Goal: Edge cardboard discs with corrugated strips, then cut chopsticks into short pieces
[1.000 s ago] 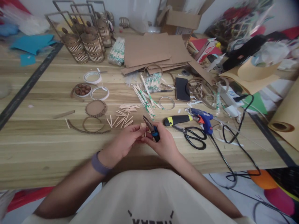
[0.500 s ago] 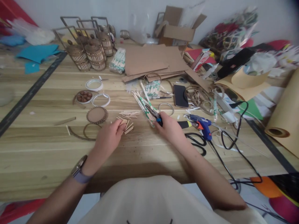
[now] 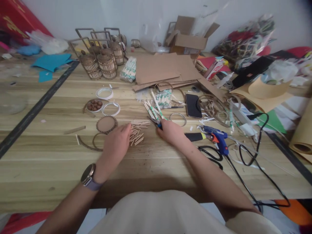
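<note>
My left hand (image 3: 118, 140) rests on its side at the left edge of a loose pile of short wooden sticks (image 3: 136, 134), its fingers stretched out against them. Their tips are partly hidden. My right hand (image 3: 171, 132) is closed around pliers (image 3: 153, 121) with blue on the handles; their jaws point left, just above the pile's right end. Long sticks in green-printed paper wrappers (image 3: 152, 110) lie right behind the pliers. To the left of my left hand are a round cardboard disc with a beaded-looking rim (image 3: 106, 124) and thin curved strips (image 3: 89, 148).
A blue glue gun (image 3: 218, 139) with a black cable, black-handled scissors (image 3: 211, 152) and a phone (image 3: 193, 106) lie to the right. Behind are cardboard sheets (image 3: 158, 70) and stick-covered lanterns (image 3: 107, 66). Tape rolls (image 3: 110, 109) and a dish of brown beads (image 3: 94, 106) sit left.
My left hand has gone from pinching over the pile to lying along its left side with straighter fingers. The pliers have moved off the wrapped sticks toward the pile. The view has shifted slightly.
</note>
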A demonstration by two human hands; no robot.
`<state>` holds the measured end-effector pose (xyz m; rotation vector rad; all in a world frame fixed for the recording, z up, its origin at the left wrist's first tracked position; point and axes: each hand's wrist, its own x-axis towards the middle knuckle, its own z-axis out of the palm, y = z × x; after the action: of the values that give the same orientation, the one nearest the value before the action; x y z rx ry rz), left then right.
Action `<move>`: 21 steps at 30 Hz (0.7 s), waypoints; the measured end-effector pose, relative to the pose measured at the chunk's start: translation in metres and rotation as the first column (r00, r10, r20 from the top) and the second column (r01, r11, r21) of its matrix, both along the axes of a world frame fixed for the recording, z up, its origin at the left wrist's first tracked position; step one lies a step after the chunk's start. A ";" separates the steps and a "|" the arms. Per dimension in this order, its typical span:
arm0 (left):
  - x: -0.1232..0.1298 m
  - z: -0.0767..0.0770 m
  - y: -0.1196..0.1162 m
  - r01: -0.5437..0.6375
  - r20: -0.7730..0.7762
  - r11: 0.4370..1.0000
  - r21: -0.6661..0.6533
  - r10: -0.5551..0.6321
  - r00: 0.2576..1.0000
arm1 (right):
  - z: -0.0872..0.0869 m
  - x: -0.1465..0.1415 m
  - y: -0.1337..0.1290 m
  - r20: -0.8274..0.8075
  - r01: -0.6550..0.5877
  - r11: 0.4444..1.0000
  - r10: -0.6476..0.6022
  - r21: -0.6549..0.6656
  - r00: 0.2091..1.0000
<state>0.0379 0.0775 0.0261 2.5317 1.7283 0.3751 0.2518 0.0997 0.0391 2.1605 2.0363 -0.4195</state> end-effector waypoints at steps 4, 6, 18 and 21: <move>-0.009 0.005 -0.006 -0.003 0.106 0.999 0.034 -0.001 0.994 | -0.002 0.002 -0.001 0.017 0.002 1.000 -0.002 0.002 1.000; -0.013 0.006 -0.011 -0.025 0.134 0.999 0.026 0.021 0.991 | -0.004 0.001 -0.001 0.027 -0.003 1.000 0.003 0.008 1.000; -0.006 -0.006 -0.055 0.038 0.206 0.995 -0.096 -0.018 0.978 | -0.006 0.001 -0.002 0.023 -0.021 1.000 0.020 0.018 1.000; -0.003 -0.009 -0.056 0.037 0.168 0.992 -0.121 -0.017 0.986 | -0.007 0.002 -0.003 0.017 -0.015 1.000 0.015 0.021 1.000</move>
<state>0.0353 0.0215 0.0167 2.3613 1.6035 0.4494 0.2538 0.0970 0.0319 2.1517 2.0559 -0.3783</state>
